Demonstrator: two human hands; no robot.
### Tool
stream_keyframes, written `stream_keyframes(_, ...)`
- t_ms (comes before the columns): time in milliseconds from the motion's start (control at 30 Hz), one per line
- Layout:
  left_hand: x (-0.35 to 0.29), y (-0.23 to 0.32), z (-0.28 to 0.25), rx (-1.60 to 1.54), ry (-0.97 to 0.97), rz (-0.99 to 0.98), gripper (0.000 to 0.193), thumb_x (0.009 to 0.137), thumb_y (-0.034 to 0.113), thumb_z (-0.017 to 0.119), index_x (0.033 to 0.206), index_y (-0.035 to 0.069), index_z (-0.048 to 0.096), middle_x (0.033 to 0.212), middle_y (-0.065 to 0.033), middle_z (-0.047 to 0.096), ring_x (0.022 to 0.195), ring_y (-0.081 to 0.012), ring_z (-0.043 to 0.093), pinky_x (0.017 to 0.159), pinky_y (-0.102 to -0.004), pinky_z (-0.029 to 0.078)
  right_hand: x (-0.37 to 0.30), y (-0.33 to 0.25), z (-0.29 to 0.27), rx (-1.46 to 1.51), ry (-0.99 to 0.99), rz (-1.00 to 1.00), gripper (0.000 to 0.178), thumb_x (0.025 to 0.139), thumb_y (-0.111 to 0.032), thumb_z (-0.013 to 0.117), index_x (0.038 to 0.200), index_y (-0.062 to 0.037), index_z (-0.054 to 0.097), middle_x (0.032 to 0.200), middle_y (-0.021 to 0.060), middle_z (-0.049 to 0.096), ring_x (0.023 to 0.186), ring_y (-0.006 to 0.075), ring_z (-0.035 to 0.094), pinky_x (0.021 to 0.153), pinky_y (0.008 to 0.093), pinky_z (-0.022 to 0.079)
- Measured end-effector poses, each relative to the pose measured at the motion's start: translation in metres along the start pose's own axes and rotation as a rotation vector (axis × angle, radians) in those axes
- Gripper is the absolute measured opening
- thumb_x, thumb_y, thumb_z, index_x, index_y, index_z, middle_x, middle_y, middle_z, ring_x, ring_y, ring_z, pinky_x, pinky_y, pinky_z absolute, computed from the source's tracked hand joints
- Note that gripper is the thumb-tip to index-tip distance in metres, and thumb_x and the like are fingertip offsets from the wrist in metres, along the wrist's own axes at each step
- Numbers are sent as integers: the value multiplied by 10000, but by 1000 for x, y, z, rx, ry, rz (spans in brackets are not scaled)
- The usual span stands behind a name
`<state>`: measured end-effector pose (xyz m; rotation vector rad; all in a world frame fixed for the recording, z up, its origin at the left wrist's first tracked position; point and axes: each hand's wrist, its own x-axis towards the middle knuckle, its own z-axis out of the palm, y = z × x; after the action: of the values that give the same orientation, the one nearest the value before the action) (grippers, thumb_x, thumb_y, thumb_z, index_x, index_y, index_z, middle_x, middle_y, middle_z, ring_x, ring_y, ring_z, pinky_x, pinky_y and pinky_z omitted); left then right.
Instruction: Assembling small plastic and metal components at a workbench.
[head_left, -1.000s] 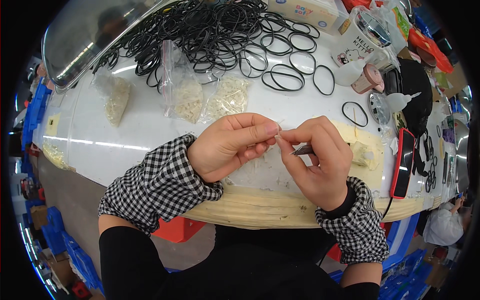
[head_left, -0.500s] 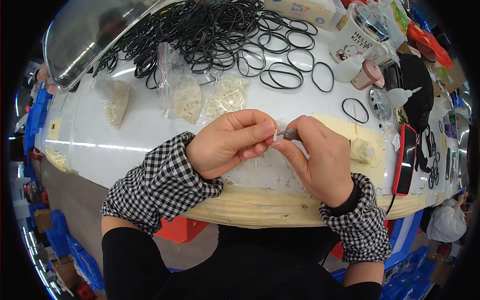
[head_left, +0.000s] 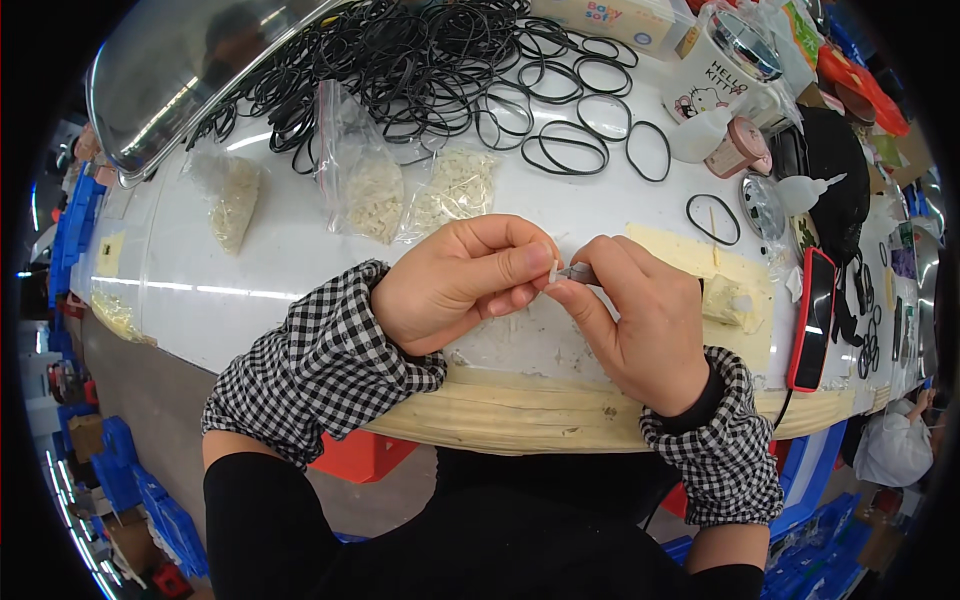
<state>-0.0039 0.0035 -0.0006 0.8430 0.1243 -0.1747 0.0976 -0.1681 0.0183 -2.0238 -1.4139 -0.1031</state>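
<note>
Above the near table edge, my two hands meet at their fingertips. My left hand (head_left: pixel 462 285) pinches a small slim white piece (head_left: pixel 554 269) between thumb and forefinger. In my right hand (head_left: pixel 645 320) is a small grey metal blade (head_left: pixel 579 272), gripped by thumb and forefinger, its end against or very near the white piece. My fingers hide the rest of the blade and most of the piece. Beyond my left hand lie clear plastic bags of small cream pieces: a zip bag (head_left: pixel 372 200), another bag (head_left: pixel 455 190) beside it, and a third bag (head_left: pixel 235 205) further left.
A heap of black rubber loops (head_left: pixel 400 60) spreads across the back. To the right are yellow paper (head_left: pixel 655 243) with a taped lump (head_left: pixel 727 300), a red-cased phone (head_left: pixel 818 320), a pink jar (head_left: pixel 733 150) and a white cup (head_left: pixel 705 85). Yellowish tape covers the table's front edge (head_left: pixel 540 415).
Both hands stay nearly in place, fingertips still together. The blade and the white piece have shifted slightly, and the blade now shows a lighter face.
</note>
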Motion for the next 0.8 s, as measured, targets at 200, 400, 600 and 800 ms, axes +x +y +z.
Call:
stream_keyframes(200, 0, -1, -1, -2, -15, 9, 153, 945, 159, 545, 965, 14, 589, 823, -16, 567, 660, -39, 469, 563, -153, 391, 0, 0, -2, -23, -43, 4, 284, 833, -320, 659, 747, -82, 531, 605, 41, 498, 492, 217, 524, 422, 325, 388)
stream_keyframes(400, 0, 8, 9, 1, 171, 14, 147, 951, 173, 511, 914, 35, 541, 821, -9, 539, 675, -52, 452, 577, -154, 374, 5, 3, -4, 153, 11, 140, 182, 836, -205, 653, 846, -55, 550, 702, 76, 544, 581, 253, 565, 505, 333, 438)
stream_keyframes(600, 0, 7, -3, -210, 330, 91, 106, 913, 132, 524, 961, 39, 531, 928, -91, 591, 826, -136, 573, 746, -218, 494, 4, 19, 10, 93, -9, 187, 133, 802, -56, 618, 917, -36, 555, 824, 110, 562, 638, 292, 583, 565, 364, 462)
stream_keyframes(800, 2, 4, -7, -193, 319, 114, 141, 909, 127, 542, 1005, 24, 536, 950, -83, 586, 836, -126, 570, 766, -219, 489, 13, 23, 18, -48, -96, 145, 134, 789, -63, 614, 908, -46, 555, 817, 102, 552, 639, 309, 579, 558, 385, 461)
